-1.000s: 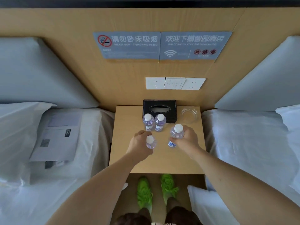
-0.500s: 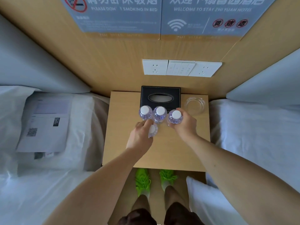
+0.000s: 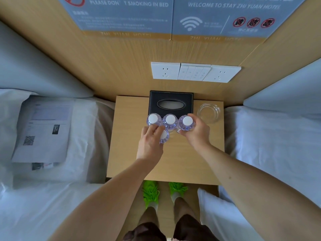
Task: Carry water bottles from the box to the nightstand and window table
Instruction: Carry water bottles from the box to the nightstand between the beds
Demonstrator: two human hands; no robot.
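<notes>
Your right hand (image 3: 196,131) grips a clear white-capped plastic water bottle (image 3: 187,122) near the back edge of the light wooden nightstand (image 3: 182,162), beside two standing bottles (image 3: 169,121). Your left hand (image 3: 150,143) clasps a fourth bottle (image 3: 164,136) just in front.

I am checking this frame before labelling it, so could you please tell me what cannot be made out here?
Head view only:
- Clear plastic bottle with white cap under the left hand: fingers cover most of it.
- Third clear white-capped bottle: the right hand hides its base, so whether it rests on the wooden nightstand is unclear.
- Grey wall signs: cut off by the top edge; small print blurred.
- White printed sheet: text too small.
</notes>
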